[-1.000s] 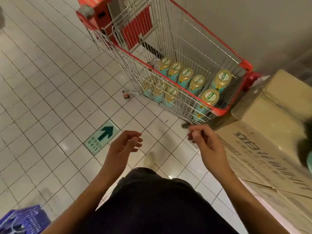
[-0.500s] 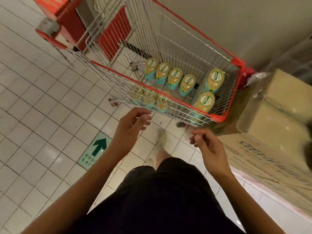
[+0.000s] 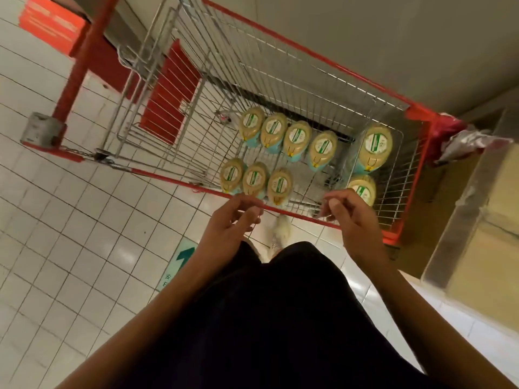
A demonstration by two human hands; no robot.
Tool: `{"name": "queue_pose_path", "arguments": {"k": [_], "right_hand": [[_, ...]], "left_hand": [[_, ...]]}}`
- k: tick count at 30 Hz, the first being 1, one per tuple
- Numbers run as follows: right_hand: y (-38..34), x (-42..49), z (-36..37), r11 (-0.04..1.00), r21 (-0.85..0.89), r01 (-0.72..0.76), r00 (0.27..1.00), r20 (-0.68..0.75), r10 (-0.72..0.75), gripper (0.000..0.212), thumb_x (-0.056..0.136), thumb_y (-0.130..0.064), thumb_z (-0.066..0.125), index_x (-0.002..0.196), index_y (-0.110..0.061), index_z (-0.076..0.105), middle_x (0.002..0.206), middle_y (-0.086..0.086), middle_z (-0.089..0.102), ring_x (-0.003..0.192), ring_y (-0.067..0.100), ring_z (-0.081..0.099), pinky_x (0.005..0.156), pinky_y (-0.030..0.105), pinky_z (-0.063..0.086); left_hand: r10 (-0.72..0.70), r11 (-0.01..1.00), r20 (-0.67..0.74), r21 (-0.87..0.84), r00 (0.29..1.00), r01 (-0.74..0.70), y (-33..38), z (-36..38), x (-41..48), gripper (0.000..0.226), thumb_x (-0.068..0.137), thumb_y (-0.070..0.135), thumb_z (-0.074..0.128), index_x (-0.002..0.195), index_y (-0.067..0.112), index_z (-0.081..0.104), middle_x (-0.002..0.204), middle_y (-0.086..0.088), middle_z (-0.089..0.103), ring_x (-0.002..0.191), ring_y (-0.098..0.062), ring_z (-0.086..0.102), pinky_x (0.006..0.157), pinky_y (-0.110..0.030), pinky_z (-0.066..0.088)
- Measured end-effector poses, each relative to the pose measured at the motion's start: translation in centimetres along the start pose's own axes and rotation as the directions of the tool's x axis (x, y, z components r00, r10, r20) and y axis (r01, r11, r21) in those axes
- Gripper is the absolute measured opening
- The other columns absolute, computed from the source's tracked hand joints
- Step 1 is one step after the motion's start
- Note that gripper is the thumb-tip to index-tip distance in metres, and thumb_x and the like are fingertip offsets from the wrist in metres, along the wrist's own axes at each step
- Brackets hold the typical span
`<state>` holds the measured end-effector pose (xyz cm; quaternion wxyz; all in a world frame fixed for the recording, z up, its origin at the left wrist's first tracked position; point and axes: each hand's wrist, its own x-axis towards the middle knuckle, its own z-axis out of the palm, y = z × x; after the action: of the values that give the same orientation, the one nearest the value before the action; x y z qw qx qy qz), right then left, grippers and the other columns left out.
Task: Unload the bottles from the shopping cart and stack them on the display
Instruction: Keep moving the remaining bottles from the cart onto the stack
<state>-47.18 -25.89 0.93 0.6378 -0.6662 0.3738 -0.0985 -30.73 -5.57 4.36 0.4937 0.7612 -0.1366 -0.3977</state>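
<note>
A wire shopping cart with a red rim (image 3: 157, 173) stands right in front of me. Several bottles with yellowish caps and teal bodies stand upright on its floor in two rows; one is at the near middle (image 3: 279, 185), another at the far right (image 3: 375, 146). My left hand (image 3: 227, 228) hovers at the near rim with loosely curled fingers and holds nothing. My right hand (image 3: 349, 217) hangs over the near rim beside the near-right bottle (image 3: 363, 189), fingers curled and empty.
Stacked cardboard boxes (image 3: 477, 228) sit to the right of the cart. A grey wall (image 3: 365, 32) runs behind it. The cart's red handle (image 3: 81, 63) and folded child seat (image 3: 168, 94) are at the left. White floor tiles carry a green exit arrow (image 3: 179, 262).
I have stepped closer to the cart, which now fills the view. Both hands have risen from waist height to the cart's near rim.
</note>
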Motion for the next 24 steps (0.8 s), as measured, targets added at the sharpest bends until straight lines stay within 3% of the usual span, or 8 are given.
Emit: {"name": "queue_pose_path", "arguments": {"k": [4,8,11,15,18,21,24], "right_hand": [[-1.0,5.4,-0.2,1.000,0.002,0.005,0.999,-0.034,-0.005,0.017,0.108,-0.002,0.051,0.112,0.000,0.067,0.090,0.013,0.071,0.085,0.020,0.070,0.078,0.026,0.056],[-1.6,9.8,0.2,1.000,0.006,-0.001,0.998,-0.071,0.002,0.017,0.109,-0.009,0.053,0.110,-0.014,0.069,0.090,0.006,0.073,0.084,0.013,0.071,0.078,0.022,0.057],[-1.7,12.8,0.4,0.999,-0.005,-0.048,0.996,-0.082,0.047,0.015,0.108,-0.014,0.056,0.108,-0.020,0.069,0.093,0.006,0.072,0.086,0.013,0.071,0.081,0.025,0.058],[-1.8,17.0,0.7,0.991,-0.045,-0.127,0.983,-0.137,0.120,0.017,0.108,-0.017,0.056,0.102,-0.028,0.068,0.096,0.009,0.072,0.086,0.011,0.068,0.083,0.027,0.058],[-0.1,21.3,1.3,0.960,-0.152,-0.234,0.961,-0.184,0.206,0.014,0.107,-0.018,0.058,0.102,-0.024,0.069,0.096,0.009,0.073,0.086,0.010,0.066,0.082,0.028,0.057],[3.1,26.4,1.7,0.910,-0.256,-0.327,0.942,-0.160,0.294,0.018,0.108,-0.016,0.057,0.112,-0.003,0.068,0.101,0.014,0.072,0.090,0.027,0.066,0.089,0.046,0.055],[7.2,32.2,1.8,0.840,-0.388,-0.381,0.924,-0.138,0.355,0.026,0.109,-0.023,0.055,0.119,-0.001,0.067,0.115,0.017,0.072,0.106,0.035,0.068,0.093,0.040,0.054]], "left_hand": [[-0.040,0.998,0.063,0.041,0.997,0.037,1.3,-0.5,4.8,0.022,0.088,0.053,0.057,0.103,0.042,0.069,0.101,0.007,0.075,0.098,-0.019,0.072,0.084,-0.038,0.060],[-0.093,0.991,0.168,0.106,0.981,0.076,1.9,-1.4,10.1,0.023,0.088,0.052,0.059,0.104,0.040,0.070,0.105,0.009,0.074,0.099,-0.017,0.073,0.089,-0.047,0.060],[-0.125,0.980,0.268,0.184,0.955,0.076,2.7,-1.9,14.5,0.023,0.087,0.055,0.058,0.103,0.044,0.070,0.106,0.013,0.075,0.096,-0.011,0.073,0.083,-0.046,0.064],[-0.138,0.976,0.374,0.211,0.917,0.060,4.0,-1.7,20.5,0.018,0.087,0.052,0.059,0.099,0.044,0.070,0.098,0.013,0.073,0.094,-0.020,0.072,0.085,-0.049,0.061],[-0.143,0.975,0.437,0.218,0.888,0.050,4.0,-0.9,24.7,0.012,0.090,0.042,0.062,0.095,0.038,0.072,0.089,0.012,0.072,0.088,-0.014,0.071,0.081,-0.041,0.060],[-0.156,0.978,0.494,0.200,0.855,0.063,2.8,0.3,28.2,0.012,0.098,0.026,0.063,0.095,0.032,0.073,0.083,0.010,0.072,0.075,-0.006,0.068,0.067,-0.024,0.054],[-0.227,0.962,0.499,0.246,0.836,0.115,-0.3,2.3,32.0,0.011,0.103,0.022,0.062,0.097,0.021,0.071,0.089,0.005,0.074,0.074,-0.001,0.070,0.063,-0.012,0.053]]}}
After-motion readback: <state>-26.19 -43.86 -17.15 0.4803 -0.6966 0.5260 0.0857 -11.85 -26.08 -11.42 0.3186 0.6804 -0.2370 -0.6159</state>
